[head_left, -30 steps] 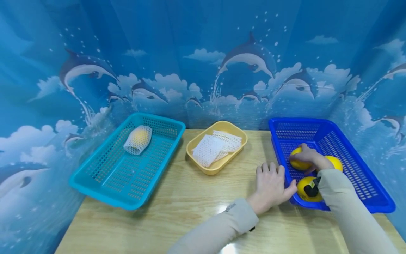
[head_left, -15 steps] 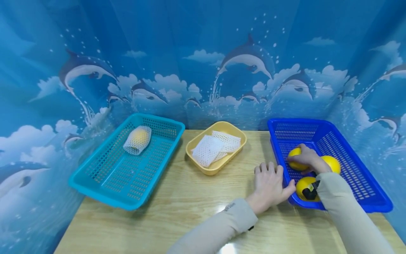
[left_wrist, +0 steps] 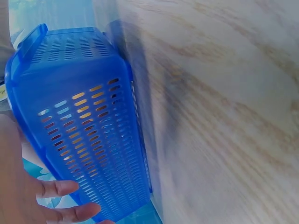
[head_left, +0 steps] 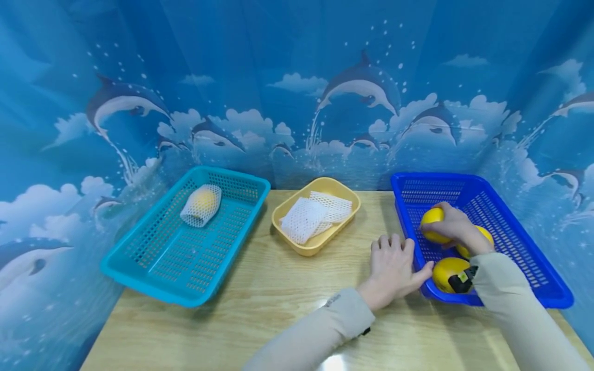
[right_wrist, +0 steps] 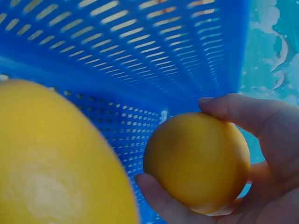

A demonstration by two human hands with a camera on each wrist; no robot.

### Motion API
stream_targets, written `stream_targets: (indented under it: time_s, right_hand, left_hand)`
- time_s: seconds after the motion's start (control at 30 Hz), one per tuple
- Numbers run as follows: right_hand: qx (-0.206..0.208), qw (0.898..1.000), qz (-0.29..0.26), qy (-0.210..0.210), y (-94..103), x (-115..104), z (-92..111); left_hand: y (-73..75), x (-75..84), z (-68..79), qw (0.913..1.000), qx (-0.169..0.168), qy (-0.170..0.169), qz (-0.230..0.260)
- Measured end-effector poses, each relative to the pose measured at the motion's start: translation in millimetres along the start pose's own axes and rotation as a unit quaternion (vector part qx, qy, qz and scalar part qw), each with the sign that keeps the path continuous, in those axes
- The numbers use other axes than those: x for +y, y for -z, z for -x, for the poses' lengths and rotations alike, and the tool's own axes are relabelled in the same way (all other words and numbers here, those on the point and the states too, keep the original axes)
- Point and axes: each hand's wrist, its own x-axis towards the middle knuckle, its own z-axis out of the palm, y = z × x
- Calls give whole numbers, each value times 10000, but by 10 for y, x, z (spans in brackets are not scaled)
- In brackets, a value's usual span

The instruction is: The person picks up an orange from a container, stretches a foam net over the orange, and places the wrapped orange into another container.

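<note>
In the head view my right hand (head_left: 452, 225) grips a smooth yellow oval fruit (head_left: 433, 222) inside the blue basket (head_left: 524, 232). The right wrist view shows thumb and fingers around that fruit (right_wrist: 196, 161), with a second yellow fruit (right_wrist: 56, 158) large in the foreground. Another yellow fruit (head_left: 447, 273) lies at the basket's near end under my wrist, and one more (head_left: 484, 237) is partly hidden behind my right hand. My left hand (head_left: 392, 270) lies beside the basket, its thumb at the rim and its fingers loosely extended along the outer wall (left_wrist: 93, 121).
At left stands a teal basket (head_left: 232, 247) holding a yellow fruit in a white foam net (head_left: 201, 205). Between the baskets, a small yellow tray (head_left: 308, 251) holds several white foam nets (head_left: 303, 219). A dolphin-print curtain (head_left: 297, 93) hangs behind the wooden table (head_left: 260, 304).
The right hand, with the yellow fruit in its grip, has risen slightly in the blue basket. The left hand stays at the rim, almost unmoved.
</note>
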Motion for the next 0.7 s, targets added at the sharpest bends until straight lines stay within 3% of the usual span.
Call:
stream_targets:
  time_s: [0.13,0.27,0.47,0.7]
  right_hand:
    - [108,9998,73,178,32,-85,69]
    - [220,9990,46,384,48,-167,139]
    - [397,9972,33,632,56,-284,243]
    - [685,9933,-56,928,37,-426,355]
  left_hand:
    - [49,-28,9,9999,-32,19,153]
    - [128,-58,47,9981,16,43,609]
    - [335,-141,134,9870,-30,-20,1607]
    - [544,-309,262,9737,-316,-307,2236]
